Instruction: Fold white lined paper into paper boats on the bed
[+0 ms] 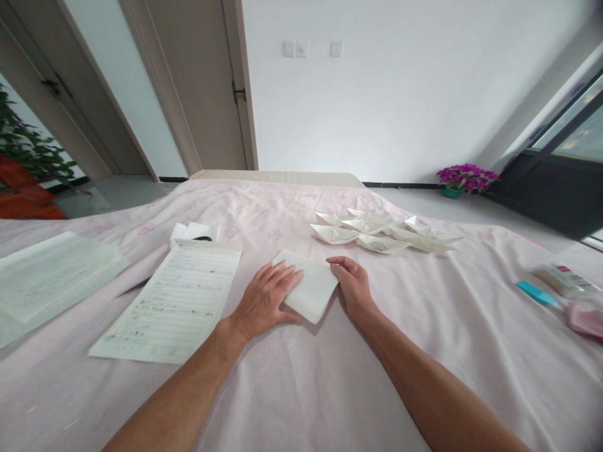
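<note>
A folded square of pale paper (311, 285) lies on the pink cloth in front of me, turned at an angle. Across its left side rests my left hand (269, 295), fingers spread flat on the paper and thumb near its lower edge. My right hand (352, 282) pinches the paper's right corner between thumb and fingers. Beyond it to the right sits a cluster of several folded paper boats (377, 231). Left of my hands lies a sheet of lined paper with writing (181, 301), covering part of a pair of scissors (134, 287).
More written sheets (51, 276) lie at the far left, and a white folded paper piece (195, 231) sits behind the lined sheet. At the right edge are a blue object (536, 293), a packet (568, 279) and a pink item (585, 318). The cloth (301, 402) is wrinkled.
</note>
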A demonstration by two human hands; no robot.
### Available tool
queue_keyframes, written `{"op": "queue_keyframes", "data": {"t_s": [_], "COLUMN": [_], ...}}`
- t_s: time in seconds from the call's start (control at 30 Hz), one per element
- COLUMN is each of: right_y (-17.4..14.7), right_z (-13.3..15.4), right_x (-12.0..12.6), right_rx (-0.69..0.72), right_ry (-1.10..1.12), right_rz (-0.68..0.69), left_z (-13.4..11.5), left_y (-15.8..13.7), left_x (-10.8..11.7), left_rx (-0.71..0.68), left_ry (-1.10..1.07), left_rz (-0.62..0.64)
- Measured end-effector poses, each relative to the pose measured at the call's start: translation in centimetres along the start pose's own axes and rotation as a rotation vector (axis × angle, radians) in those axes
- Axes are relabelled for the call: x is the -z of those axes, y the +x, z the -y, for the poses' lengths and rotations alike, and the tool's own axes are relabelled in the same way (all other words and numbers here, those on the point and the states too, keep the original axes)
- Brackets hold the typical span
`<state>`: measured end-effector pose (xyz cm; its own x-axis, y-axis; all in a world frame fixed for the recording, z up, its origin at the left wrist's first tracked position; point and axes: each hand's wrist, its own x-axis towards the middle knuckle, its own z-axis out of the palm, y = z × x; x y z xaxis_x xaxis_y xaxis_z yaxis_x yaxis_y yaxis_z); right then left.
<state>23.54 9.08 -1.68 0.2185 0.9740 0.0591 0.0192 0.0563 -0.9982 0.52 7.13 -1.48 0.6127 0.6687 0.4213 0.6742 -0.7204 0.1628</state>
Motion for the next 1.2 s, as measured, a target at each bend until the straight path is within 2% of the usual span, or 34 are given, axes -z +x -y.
{"op": "queue_keyframes", "data": {"t_s": [0.17, 0.33, 0.4, 0.47, 0.6, 0.67, 0.8, 1.0, 1.2], "right_y": [-0.2, -0.3, -0.3, -0.2, -0.2, -0.3, -0.4, -0.2, -0.5], "right_z": [0.4, 0.1, -0.1, -0.2, 0.1, 0.4, 0.4, -0.2, 0.0], "right_x": [-0.2, -0.2, -0.1, 0.0, 0.2, 0.2, 0.2, 0.0, 0.3], "right_rx": [-0.039, -0.01, 0.027, 0.134, 0.469, 0.556, 0.565, 0.657, 0.723], "right_ry": [0.05, 0.056, 0.015, -0.057, -0.193, -0.22, -0.26, -0.262, -0.322], "right_rz": [0.002, 0.037, 0.089, 0.176, 0.293, 0.347, 0.462, 0.433, 0.493], "left_z": [0.4, 1.0, 1.1, 1.1, 1.2, 1.3, 1.8, 2.3, 2.3], "left_y": [-0.1, -0.4, -0.5, -0.5, -0.3, -0.4, -0.5, -0.6, -0.8], "left_x": [-0.3, 0.0, 0.2, 0.4, 0.5, 0.6, 0.7, -0.1, -0.2], "left_rx": [0.057, 0.138, 0.123, 0.093, 0.019, 0.007, 0.007, -0.002, -0.003], "left_ry": [-0.012, -0.244, -0.331, -0.366, -0.32, -0.27, -0.185, -0.095, -0.06], "left_rz": [-0.064, -0.161, -0.169, -0.156, -0.077, -0.035, -0.006, -0.096, -0.158]}}
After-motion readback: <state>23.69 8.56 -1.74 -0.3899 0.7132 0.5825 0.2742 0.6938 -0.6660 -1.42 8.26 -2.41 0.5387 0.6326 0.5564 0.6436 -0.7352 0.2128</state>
